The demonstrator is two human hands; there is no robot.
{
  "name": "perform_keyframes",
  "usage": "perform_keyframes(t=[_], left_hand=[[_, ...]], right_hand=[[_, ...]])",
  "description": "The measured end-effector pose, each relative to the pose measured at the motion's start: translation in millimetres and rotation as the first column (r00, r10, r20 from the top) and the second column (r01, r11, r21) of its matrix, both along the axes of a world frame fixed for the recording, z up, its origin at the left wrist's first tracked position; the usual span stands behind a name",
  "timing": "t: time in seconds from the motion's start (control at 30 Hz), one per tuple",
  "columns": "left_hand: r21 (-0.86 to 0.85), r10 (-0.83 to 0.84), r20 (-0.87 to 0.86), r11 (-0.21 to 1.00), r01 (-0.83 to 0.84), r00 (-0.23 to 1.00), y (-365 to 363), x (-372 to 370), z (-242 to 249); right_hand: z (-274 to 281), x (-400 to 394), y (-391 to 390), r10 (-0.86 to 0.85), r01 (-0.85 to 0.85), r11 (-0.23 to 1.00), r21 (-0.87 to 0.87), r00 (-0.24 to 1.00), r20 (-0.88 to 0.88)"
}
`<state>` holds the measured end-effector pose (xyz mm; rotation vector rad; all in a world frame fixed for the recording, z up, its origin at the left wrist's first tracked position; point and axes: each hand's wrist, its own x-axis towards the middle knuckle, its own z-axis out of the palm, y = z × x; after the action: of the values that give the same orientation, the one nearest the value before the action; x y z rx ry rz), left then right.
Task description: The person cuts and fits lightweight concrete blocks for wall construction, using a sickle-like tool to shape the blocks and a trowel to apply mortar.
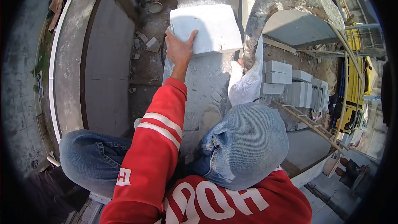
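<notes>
A white block (209, 27) lies on the grey concrete ledge (199, 83) in front of my knees. My left hand (180, 47), bare, rests on the block's near left corner, thumb on top and fingers over the left side. To the right of the block, my right hand (243, 84) in a white knitted glove is wrapped round the lower end of a large curved, mortar-stained tool (286, 0). The tool arcs up and over to the right, its far end near some poles. Small crumbs lie on the ledge beside the glove.
Stacked white blocks (278, 72) stand lower down on the right, near a bamboo ladder (311, 126). A yellow vehicle (352, 83) is at the far right. Down on the left are rubble (152, 45) and a round bucket (155, 7). A person's arm (348, 168) shows at lower right.
</notes>
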<state>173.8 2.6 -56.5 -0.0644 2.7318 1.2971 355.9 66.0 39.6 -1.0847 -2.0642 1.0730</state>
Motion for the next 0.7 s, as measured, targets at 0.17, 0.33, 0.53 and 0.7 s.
perform_keyframes(t=[0.17, 0.33, 0.53, 0.7], left_hand=[[-0.003, -0.01, 0.028, 1.0, 0.01, 1.0, -2, 5, 0], [0.017, -0.007, -0.01, 1.0, 0.007, 1.0, -2, 2, -3], [0.007, 0.022, 0.038, 1.0, -0.023, 0.999, 0, 1, 5], [0.026, 0.017, -0.031, 1.0, -0.016, 0.999, 1, 3, 0]], right_hand=[[-76, 14, 23, 0.25, -0.247, 0.968, -0.053, 0.905, 0.345], [11, -26, 22, 0.185, -0.182, 0.981, -0.065, 0.982, 0.049], [-12, -19, 22, 0.1, -0.087, 0.971, 0.223, 0.994, -0.049], [-49, -9, 29, 0.257, -0.285, 0.958, 0.025, 0.897, 0.359]])
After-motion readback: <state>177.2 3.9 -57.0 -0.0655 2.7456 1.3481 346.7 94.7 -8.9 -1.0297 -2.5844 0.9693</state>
